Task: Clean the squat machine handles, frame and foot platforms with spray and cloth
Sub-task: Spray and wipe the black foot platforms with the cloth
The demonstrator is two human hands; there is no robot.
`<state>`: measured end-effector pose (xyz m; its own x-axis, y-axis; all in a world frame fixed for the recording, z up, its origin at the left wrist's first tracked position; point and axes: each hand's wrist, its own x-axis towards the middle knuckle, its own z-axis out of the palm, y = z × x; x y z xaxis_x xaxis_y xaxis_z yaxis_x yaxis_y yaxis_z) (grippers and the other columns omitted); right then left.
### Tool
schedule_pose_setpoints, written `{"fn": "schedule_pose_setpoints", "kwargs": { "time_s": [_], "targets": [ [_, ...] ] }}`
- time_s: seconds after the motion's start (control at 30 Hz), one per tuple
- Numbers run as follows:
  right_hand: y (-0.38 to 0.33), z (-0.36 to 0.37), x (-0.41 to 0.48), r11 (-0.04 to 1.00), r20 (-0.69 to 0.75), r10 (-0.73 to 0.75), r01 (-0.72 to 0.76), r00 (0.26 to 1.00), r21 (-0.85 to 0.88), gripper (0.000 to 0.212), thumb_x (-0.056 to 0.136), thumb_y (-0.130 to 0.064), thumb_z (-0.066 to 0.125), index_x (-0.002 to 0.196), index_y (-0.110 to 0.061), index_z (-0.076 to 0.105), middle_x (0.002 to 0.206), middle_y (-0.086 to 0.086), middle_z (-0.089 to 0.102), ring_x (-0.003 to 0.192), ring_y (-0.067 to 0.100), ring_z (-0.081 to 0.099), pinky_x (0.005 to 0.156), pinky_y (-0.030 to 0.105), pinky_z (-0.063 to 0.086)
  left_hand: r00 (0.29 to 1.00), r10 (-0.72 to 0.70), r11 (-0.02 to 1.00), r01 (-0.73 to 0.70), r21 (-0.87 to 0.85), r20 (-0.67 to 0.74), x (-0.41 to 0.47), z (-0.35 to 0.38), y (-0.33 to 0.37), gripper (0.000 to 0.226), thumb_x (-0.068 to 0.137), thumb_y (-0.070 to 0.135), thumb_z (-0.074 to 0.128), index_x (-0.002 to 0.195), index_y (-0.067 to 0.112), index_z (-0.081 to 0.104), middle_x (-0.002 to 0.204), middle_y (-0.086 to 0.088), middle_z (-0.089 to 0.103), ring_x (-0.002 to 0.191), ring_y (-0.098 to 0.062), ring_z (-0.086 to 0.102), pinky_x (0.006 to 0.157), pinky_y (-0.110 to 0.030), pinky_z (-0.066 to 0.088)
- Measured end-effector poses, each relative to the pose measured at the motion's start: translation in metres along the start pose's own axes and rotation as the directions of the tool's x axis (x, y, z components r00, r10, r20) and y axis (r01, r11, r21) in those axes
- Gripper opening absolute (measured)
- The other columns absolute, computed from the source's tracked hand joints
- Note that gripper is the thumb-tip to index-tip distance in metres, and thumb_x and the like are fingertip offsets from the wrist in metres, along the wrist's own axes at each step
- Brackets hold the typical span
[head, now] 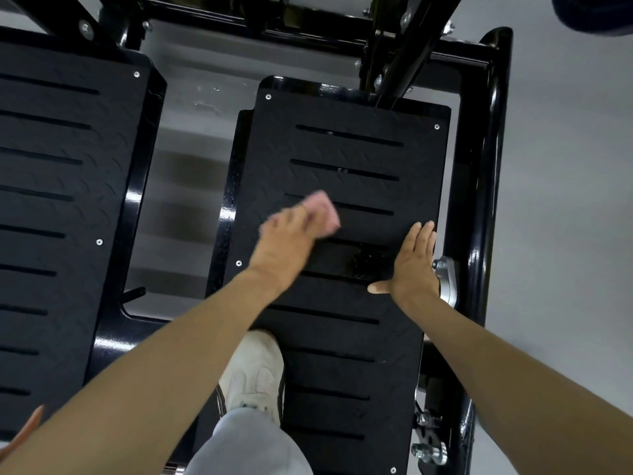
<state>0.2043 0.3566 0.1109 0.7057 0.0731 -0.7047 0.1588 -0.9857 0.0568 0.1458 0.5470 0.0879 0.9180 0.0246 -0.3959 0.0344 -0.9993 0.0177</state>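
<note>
A pink cloth (325,209) lies on the right black foot platform (349,156) under the fingers of my left hand (286,241), which is blurred and holds the cloth against the slotted plate near its middle. My right hand (412,265) rests flat on the same platform near its right edge, fingers straight and thumb spread. A wet patch (363,260) shines between the two hands. The left foot platform (61,200) fills the left side. No spray bottle is in view.
The glossy black frame tube (489,186) runs along the right of the platform, with a silver bracket (448,279) and bolts (428,450) beside it. My white shoe (253,371) and grey trouser leg stand on the platform's near left part. Grey floor (565,200) surrounds the machine.
</note>
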Motion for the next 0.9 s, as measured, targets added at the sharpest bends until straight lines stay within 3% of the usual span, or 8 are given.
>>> {"fn": "schedule_pose_setpoints", "kwargs": {
  "time_s": [0.1,0.2,0.3,0.37,0.47,0.57,0.73,0.9],
  "targets": [
    [0.001,0.000,0.000,1.000,-0.003,0.000,0.000,1.000,0.027,0.139,0.068,-0.052,0.075,0.141,0.002,-0.029,0.151,0.019,-0.032,0.144,0.029,-0.021,0.119,0.029,0.015,0.918,-0.394,0.916,0.389,-0.101,-0.047,-0.001,-0.003,-0.030,0.067,0.088,0.001,0.046,0.147,0.011,0.017,0.125,-0.017,0.036,0.105,-0.031,0.045,0.086,-0.040,0.048],
    [0.002,0.001,-0.001,0.999,-0.009,-0.004,0.004,1.000,0.034,0.139,0.068,-0.052,0.075,0.141,0.003,-0.029,0.151,0.020,-0.032,0.144,0.029,-0.021,0.120,0.031,0.015,0.878,-0.478,0.873,0.471,-0.128,-0.029,0.000,-0.006,-0.022,0.067,0.088,0.004,0.048,0.147,0.006,0.016,0.125,-0.018,0.037,0.106,-0.030,0.046,0.087,-0.039,0.049],
    [0.003,0.003,0.000,0.997,-0.020,-0.005,0.006,1.000,0.082,0.139,0.067,-0.048,0.078,0.143,0.001,-0.027,0.152,0.017,-0.032,0.144,0.028,-0.022,0.120,0.034,0.013,0.938,-0.345,0.934,0.340,-0.105,-0.031,-0.001,-0.010,0.016,0.070,0.090,0.008,0.049,0.148,0.005,0.009,0.131,-0.018,0.034,0.113,-0.029,0.045,0.088,-0.039,0.049],
    [0.005,0.005,0.001,0.992,-0.034,-0.003,0.008,0.999,0.130,0.139,0.066,-0.046,0.080,0.144,-0.001,-0.026,0.153,0.013,-0.032,0.144,0.025,-0.022,0.120,0.033,0.013,0.995,-0.087,0.995,0.084,-0.057,-0.046,-0.003,-0.012,0.043,0.070,0.092,0.009,0.045,0.148,0.004,0.004,0.134,-0.018,0.031,0.117,-0.031,0.043,0.090,-0.040,0.045],
    [0.010,0.009,0.000,0.980,-0.050,-0.013,0.023,0.999,0.200,0.139,0.066,-0.043,0.081,0.146,-0.006,-0.026,0.152,0.007,-0.035,0.144,0.020,-0.024,0.118,0.032,0.019,0.967,0.253,0.967,-0.253,0.020,-0.021,0.006,-0.013,0.048,0.072,0.091,0.008,0.043,0.150,0.006,0.002,0.139,-0.015,0.026,0.124,-0.031,0.036,0.104,-0.043,0.035],
    [0.016,0.017,-0.006,0.965,-0.095,0.009,0.017,0.995,0.262,0.137,0.068,-0.047,0.079,0.146,-0.008,-0.025,0.153,0.006,-0.035,0.145,0.018,-0.021,0.116,0.030,0.027,0.983,0.182,0.978,-0.179,0.106,-0.018,0.014,-0.008,0.025,0.076,0.090,0.008,0.044,0.151,0.011,0.000,0.137,-0.014,0.026,0.120,-0.030,0.038,0.104,-0.042,0.037],
    [0.021,0.034,-0.024,0.963,-0.182,0.060,-0.009,0.981,0.268,0.123,0.079,-0.059,0.062,0.145,0.002,-0.022,0.154,0.017,-0.027,0.145,0.025,-0.019,0.121,0.032,0.003,0.980,-0.197,0.977,0.194,-0.091,-0.027,0.022,-0.015,0.048,0.070,0.089,0.003,0.045,0.149,0.010,0.012,0.134,-0.018,0.031,0.116,-0.032,0.040,0.101,-0.041,0.038],
    [0.023,0.048,-0.035,0.936,-0.175,0.074,-0.008,0.982,0.352,0.111,0.086,-0.056,0.055,0.147,0.000,-0.019,0.155,0.016,-0.025,0.147,0.024,-0.015,0.121,0.036,0.010,0.948,0.317,0.944,-0.314,-0.098,0.010,0.014,-0.011,0.106,0.072,0.088,0.010,0.055,0.149,0.013,0.016,0.141,-0.014,0.024,0.127,-0.033,0.032,0.107,-0.044,0.030]
  ]
}}
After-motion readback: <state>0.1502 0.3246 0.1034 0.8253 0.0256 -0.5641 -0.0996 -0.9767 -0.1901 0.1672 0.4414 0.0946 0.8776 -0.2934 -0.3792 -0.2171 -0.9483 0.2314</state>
